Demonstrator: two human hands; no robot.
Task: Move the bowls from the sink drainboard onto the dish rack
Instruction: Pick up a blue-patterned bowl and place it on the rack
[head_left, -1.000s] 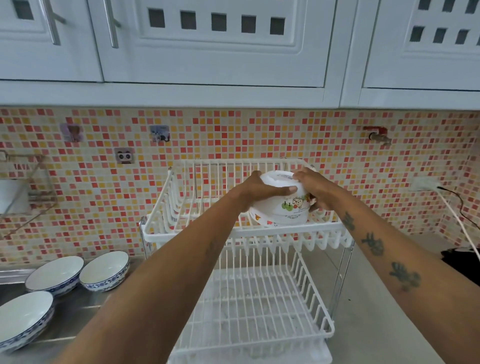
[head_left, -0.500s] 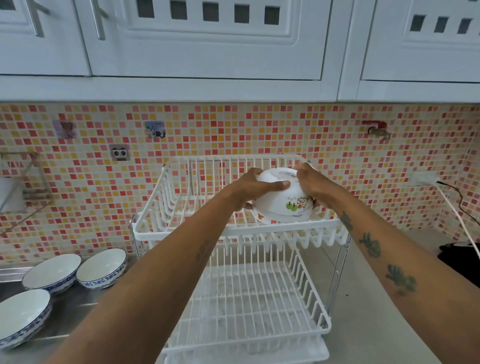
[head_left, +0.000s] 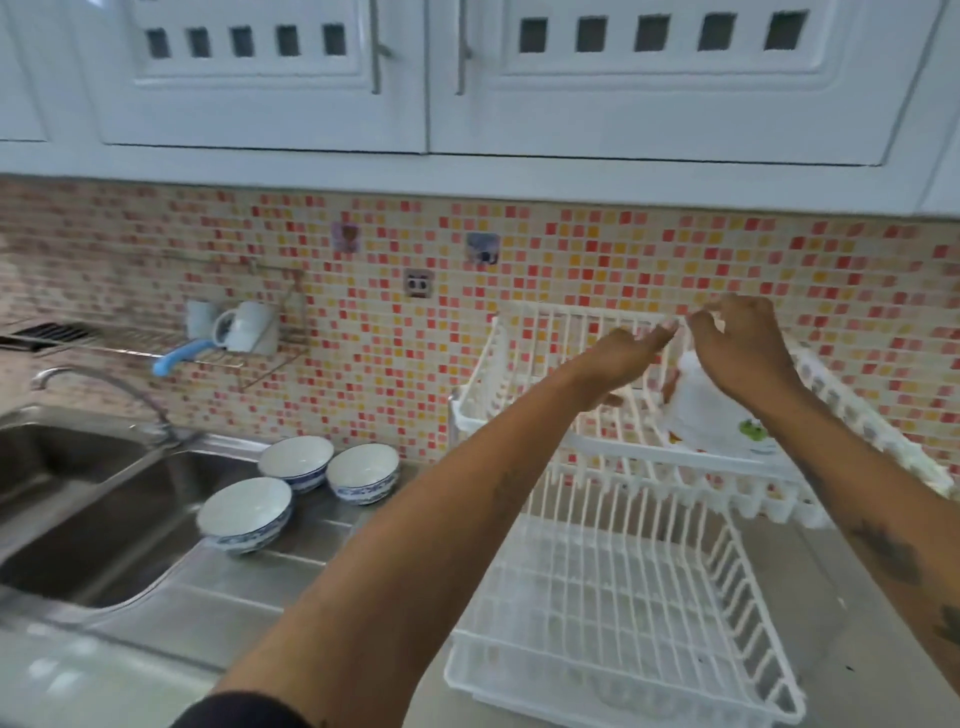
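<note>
A white bowl with cartoon prints (head_left: 701, 410) lies upside down on the upper tier of the white two-tier dish rack (head_left: 613, 452). My left hand (head_left: 623, 353) and my right hand (head_left: 743, 348) hover just above it with fingers apart, holding nothing. Three white bowls with blue patterns stand upright on the steel drainboard (head_left: 218, 587) to the left of the rack: one in front (head_left: 244, 514), one at the back (head_left: 296, 462) and one beside it on the right (head_left: 363, 473). The frame is blurred.
A steel sink basin (head_left: 78, 514) with a curved tap (head_left: 104, 389) lies at the left. A wall shelf (head_left: 208, 353) with white mugs (head_left: 244, 327) hangs on the mosaic tiles. White cabinets (head_left: 467, 78) hang overhead. The rack's lower tier (head_left: 613, 613) holds nothing.
Both hands let go of the printed bowl, which now rests on the rack's upper tier, and they lifted off it. The view swung left, bringing the sink and third bowl fully into sight.
</note>
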